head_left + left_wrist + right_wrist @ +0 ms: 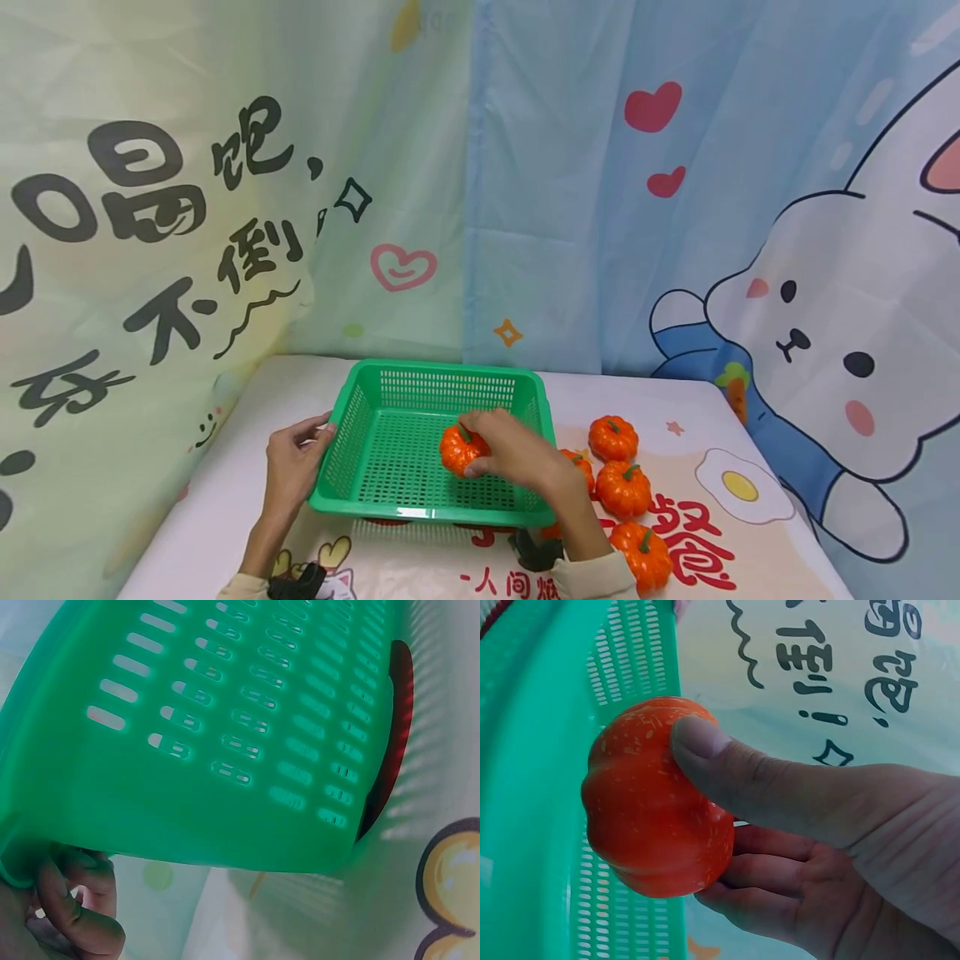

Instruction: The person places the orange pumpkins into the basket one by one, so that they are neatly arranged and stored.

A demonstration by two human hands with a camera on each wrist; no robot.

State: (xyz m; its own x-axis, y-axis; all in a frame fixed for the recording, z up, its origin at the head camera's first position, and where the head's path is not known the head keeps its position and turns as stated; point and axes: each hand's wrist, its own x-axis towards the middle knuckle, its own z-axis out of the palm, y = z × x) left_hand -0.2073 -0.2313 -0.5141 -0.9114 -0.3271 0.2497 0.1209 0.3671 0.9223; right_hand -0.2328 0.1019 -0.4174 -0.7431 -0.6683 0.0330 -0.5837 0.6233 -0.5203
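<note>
A green plastic basket [375, 507] with slotted walls stands on the table, and no pumpkin lies on the part of its floor that shows. My left hand [294, 462] holds its left rim, fingers curled at the edge in the left wrist view [79, 900]. Over the basket, my right hand [517, 450] grips a small orange pumpkin [459, 451] between thumb and fingers. Close up in the right wrist view, the pumpkin [656, 802] shows a ribbed, speckled skin, with the thumb pressed on one side.
Several more orange pumpkins [624, 490] lie on the table right of the basket, some partly hidden behind the right forearm and basket. A printed mat [720, 542] covers part of the white table [247, 433]. A printed curtain [540, 208] hangs behind.
</note>
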